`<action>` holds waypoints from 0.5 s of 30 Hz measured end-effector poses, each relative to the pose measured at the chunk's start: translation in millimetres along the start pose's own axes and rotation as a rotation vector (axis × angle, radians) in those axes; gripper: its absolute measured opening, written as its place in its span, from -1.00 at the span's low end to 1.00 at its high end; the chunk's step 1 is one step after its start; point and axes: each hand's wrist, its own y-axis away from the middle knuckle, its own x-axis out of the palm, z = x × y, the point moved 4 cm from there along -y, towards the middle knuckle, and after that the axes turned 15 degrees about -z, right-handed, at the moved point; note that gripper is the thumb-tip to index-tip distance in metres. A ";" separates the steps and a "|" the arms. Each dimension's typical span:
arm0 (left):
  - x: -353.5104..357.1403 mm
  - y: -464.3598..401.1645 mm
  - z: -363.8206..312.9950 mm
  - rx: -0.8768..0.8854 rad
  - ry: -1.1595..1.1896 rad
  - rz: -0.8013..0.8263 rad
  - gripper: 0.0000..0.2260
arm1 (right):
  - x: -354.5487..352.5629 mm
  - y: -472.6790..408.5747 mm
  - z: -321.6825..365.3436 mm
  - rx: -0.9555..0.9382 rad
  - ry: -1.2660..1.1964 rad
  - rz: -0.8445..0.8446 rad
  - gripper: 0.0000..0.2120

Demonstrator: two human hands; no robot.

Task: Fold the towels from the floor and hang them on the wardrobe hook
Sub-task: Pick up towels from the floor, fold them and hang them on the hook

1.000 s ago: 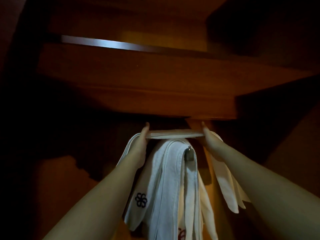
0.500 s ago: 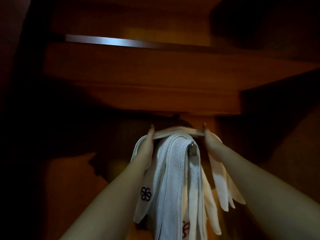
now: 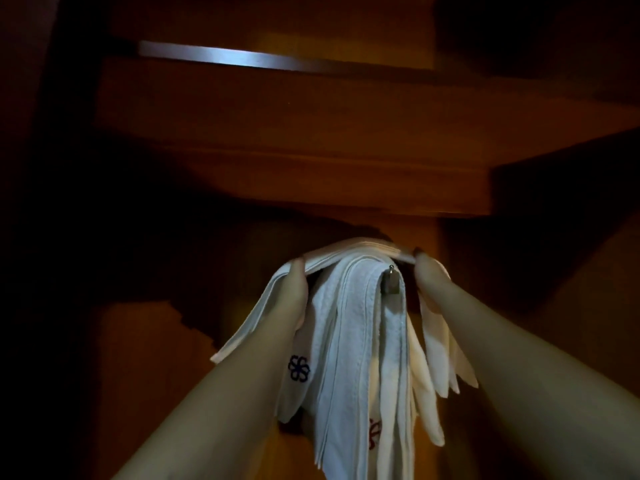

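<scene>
Towels hang in a bunch on a small metal hook (image 3: 391, 280) inside a dark wooden wardrobe (image 3: 311, 133). One white towel (image 3: 349, 341) is draped right over the hook and falls straight down. It has a dark flower mark (image 3: 299, 368) near its left edge. A red mark (image 3: 374, 433) shows lower down on a towel in the bunch.

A thin folded towel (image 3: 360, 249) is held flat across the top of the bunch, just above the hook. Its two ends droop down on each side. The left hand (image 3: 294, 289) pinches the left part of this folded towel, with the thumb on top. The right hand (image 3: 427, 275) pinches the right part, fingers curled on the cloth. Both bare arms reach up from the bottom of the view.

A shiny metal rail (image 3: 225, 58) runs across the wardrobe high above. A wooden shelf (image 3: 346, 188) sits just over the towels.
</scene>
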 end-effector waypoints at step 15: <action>16.8 37.6 64.6 -0.264 0.071 -0.046 -0.35 | 19.9 62.1 -65.8 0.318 -0.295 0.134 -0.73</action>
